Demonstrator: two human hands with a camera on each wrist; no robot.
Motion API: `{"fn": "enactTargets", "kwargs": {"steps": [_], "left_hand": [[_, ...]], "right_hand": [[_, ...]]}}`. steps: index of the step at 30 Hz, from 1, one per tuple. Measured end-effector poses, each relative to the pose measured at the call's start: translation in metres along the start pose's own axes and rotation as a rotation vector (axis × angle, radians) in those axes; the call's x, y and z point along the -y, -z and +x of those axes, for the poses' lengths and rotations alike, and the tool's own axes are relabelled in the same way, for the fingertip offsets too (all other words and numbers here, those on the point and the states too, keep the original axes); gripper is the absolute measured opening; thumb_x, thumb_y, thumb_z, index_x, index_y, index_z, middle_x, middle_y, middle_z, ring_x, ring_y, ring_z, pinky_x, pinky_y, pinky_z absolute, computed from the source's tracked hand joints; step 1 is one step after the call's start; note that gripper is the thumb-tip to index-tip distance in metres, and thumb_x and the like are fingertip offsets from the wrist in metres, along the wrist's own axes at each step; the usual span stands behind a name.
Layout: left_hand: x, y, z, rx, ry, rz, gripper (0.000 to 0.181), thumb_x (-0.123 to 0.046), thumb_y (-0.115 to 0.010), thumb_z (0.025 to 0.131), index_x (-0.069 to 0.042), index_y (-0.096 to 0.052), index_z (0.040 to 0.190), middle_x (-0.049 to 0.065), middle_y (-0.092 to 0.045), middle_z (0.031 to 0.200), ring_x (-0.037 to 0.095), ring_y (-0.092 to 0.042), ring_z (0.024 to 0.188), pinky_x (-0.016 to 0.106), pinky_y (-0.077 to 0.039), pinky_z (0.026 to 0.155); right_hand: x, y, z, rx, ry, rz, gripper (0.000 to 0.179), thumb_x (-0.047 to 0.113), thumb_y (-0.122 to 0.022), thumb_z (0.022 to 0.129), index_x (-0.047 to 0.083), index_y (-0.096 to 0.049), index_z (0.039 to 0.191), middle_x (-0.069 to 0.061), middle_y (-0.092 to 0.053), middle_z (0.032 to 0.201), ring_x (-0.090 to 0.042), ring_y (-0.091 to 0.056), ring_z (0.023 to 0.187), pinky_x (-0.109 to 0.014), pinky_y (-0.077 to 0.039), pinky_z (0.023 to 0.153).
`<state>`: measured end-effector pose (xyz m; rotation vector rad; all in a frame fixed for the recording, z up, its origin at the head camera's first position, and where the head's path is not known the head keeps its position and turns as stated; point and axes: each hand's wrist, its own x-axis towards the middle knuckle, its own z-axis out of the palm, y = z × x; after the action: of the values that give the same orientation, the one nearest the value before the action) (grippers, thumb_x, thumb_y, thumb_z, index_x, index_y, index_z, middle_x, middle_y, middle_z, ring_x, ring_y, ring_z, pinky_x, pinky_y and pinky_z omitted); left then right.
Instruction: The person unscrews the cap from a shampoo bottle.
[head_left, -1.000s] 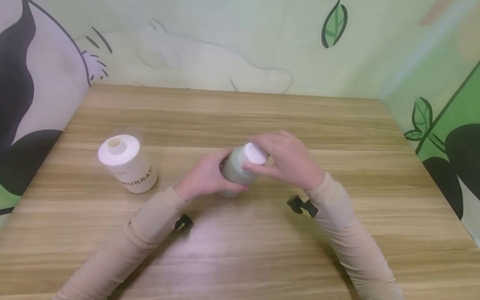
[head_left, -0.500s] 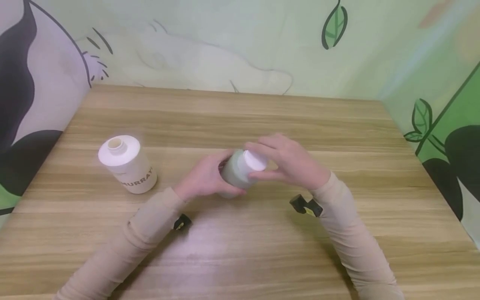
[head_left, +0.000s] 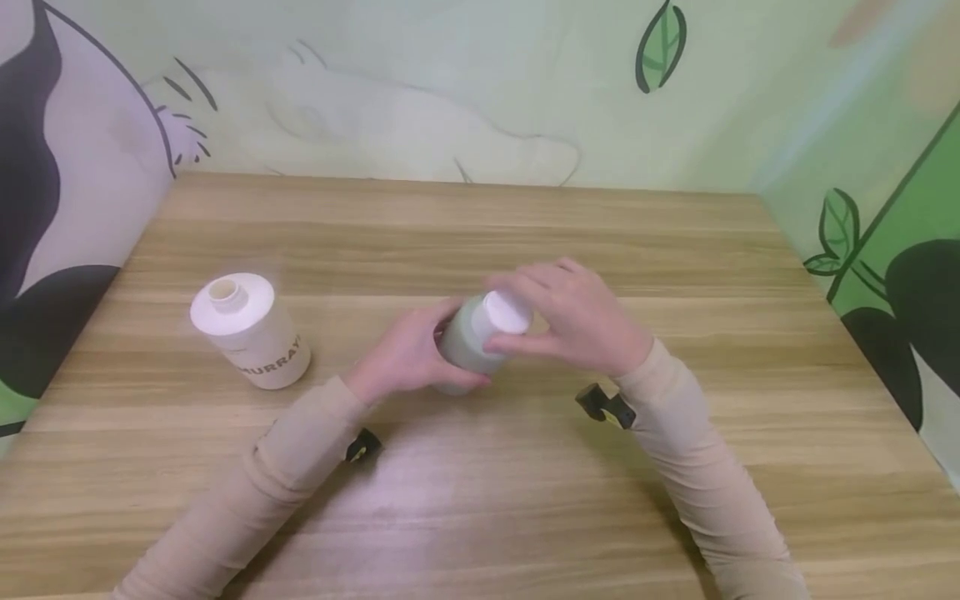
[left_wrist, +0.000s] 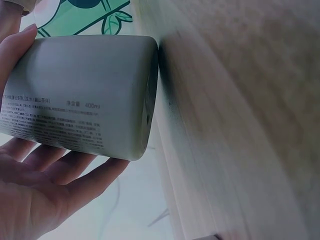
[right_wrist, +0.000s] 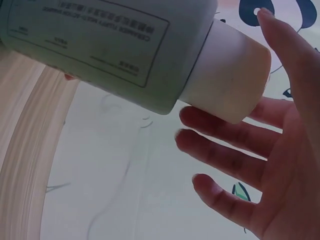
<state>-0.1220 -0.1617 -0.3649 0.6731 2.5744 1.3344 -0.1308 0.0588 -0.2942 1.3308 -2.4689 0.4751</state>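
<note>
A pale green shampoo bottle leans to the right above the middle of the table, its base low over the wood. My left hand grips its body, thumb on the near side; in the left wrist view, the fingers support the printed bottle from the far side. A white cap sits on the bottle's upper end. Around that cap my right hand has its thumb and fingers on opposite sides. In the right wrist view, fingertips lie along the underside of the cap, with the thumb above its end.
A white bottle lettered "MURRAY" stands capless at the left, its threaded neck exposed. The wooden table reaches back to a painted wall. Black wrist cameras hang beneath both sleeves.
The right hand shifts slightly right and down around the cap, then comes back left over it. The left hand keeps its hold on the shampoo bottle, which barely moves.
</note>
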Motion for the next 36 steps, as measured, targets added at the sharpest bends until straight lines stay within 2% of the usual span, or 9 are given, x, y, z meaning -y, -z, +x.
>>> {"fn": "enactTargets", "kwargs": {"steps": [5,13,20,25,31,33,36], "left_hand": [[0.0,0.0,0.0,0.003,0.008,0.023,0.082,-0.033,-0.09,0.063,-0.016,-0.052,0.134,0.003,-0.065,0.121,0.021,-0.061,0.109,0.04,-0.05,0.094],[-0.001,0.0,0.001,0.013,0.002,0.038,0.085,-0.032,-0.09,0.062,-0.015,-0.05,0.136,0.006,-0.065,0.123,0.023,-0.062,0.111,0.042,-0.05,0.096],[-0.003,0.002,0.003,0.019,-0.01,0.028,0.085,-0.032,-0.09,0.062,-0.013,-0.05,0.136,0.006,-0.065,0.123,0.023,-0.062,0.111,0.041,-0.05,0.097],[-0.003,0.003,0.003,0.025,0.003,0.019,0.086,-0.031,-0.09,0.062,-0.013,-0.05,0.136,0.007,-0.065,0.124,0.023,-0.062,0.112,0.041,-0.049,0.099],[-0.001,0.003,0.002,0.021,0.018,0.002,0.087,-0.03,-0.091,0.062,-0.012,-0.049,0.137,0.008,-0.064,0.125,0.024,-0.061,0.114,0.041,-0.048,0.1],[-0.001,0.003,0.001,0.019,0.019,0.0,0.087,-0.03,-0.091,0.063,-0.012,-0.049,0.137,0.008,-0.064,0.125,0.024,-0.061,0.114,0.041,-0.049,0.1],[-0.001,0.002,0.0,0.015,0.016,0.0,0.086,-0.03,-0.091,0.063,-0.012,-0.05,0.136,0.008,-0.064,0.124,0.024,-0.062,0.113,0.041,-0.049,0.099]], "right_hand": [[0.002,-0.001,-0.001,-0.023,-0.038,-0.031,0.053,0.048,-0.075,0.077,0.009,-0.066,0.113,-0.006,-0.074,0.1,-0.019,-0.069,0.09,-0.04,-0.048,0.079],[0.001,-0.005,-0.001,-0.076,-0.016,-0.061,0.046,0.041,-0.075,0.078,0.007,-0.067,0.109,-0.007,-0.074,0.095,-0.02,-0.069,0.083,-0.038,-0.048,0.073],[0.0,0.0,-0.002,-0.029,0.021,-0.041,0.045,0.035,-0.071,0.082,0.008,-0.064,0.118,-0.005,-0.07,0.1,-0.02,-0.065,0.088,-0.038,-0.047,0.077],[0.0,0.003,-0.002,-0.002,0.03,-0.047,0.046,0.035,-0.069,0.084,0.009,-0.063,0.121,-0.005,-0.068,0.1,-0.02,-0.064,0.09,-0.039,-0.047,0.08],[0.002,0.007,-0.001,0.04,-0.073,-0.031,0.054,0.043,-0.071,0.083,0.012,-0.061,0.126,-0.004,-0.071,0.111,-0.02,-0.066,0.104,-0.043,-0.047,0.09],[0.003,0.007,-0.001,0.03,-0.096,-0.025,0.053,0.044,-0.073,0.082,0.012,-0.062,0.123,-0.003,-0.072,0.11,-0.019,-0.066,0.103,-0.042,-0.047,0.089],[0.003,0.007,0.0,-0.01,-0.087,-0.026,0.049,0.043,-0.075,0.08,0.012,-0.065,0.116,-0.001,-0.073,0.103,-0.016,-0.067,0.095,-0.04,-0.047,0.084]]}}
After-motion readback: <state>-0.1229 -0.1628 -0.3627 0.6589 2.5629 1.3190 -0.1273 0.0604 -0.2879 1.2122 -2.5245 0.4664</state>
